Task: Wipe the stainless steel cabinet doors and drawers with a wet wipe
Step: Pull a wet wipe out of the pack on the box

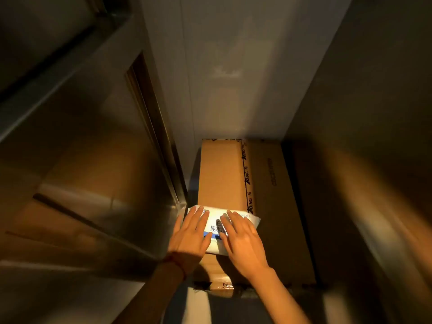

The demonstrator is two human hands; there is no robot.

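The wet wipe pack [218,226] is laid on the cardboard box [236,183], at 6 o'clock of it. It is pressed flat by left hand [190,237] and right hand [243,239], fingers straight, probably for opening; the steel cabinet [93,160] stands at 9 o'clock

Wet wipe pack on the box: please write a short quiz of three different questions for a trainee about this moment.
1. True or false: the wet wipe pack lies on the cardboard box.
2. Which hands touch the pack? A) left only B) right only C) both
3. Fill in: the stainless steel cabinet stands to the person's ____ side.

Key
1. True; it rests on the near end of the box.
2. C; the left hand and the right hand both rest on it with straight fingers.
3. Left.
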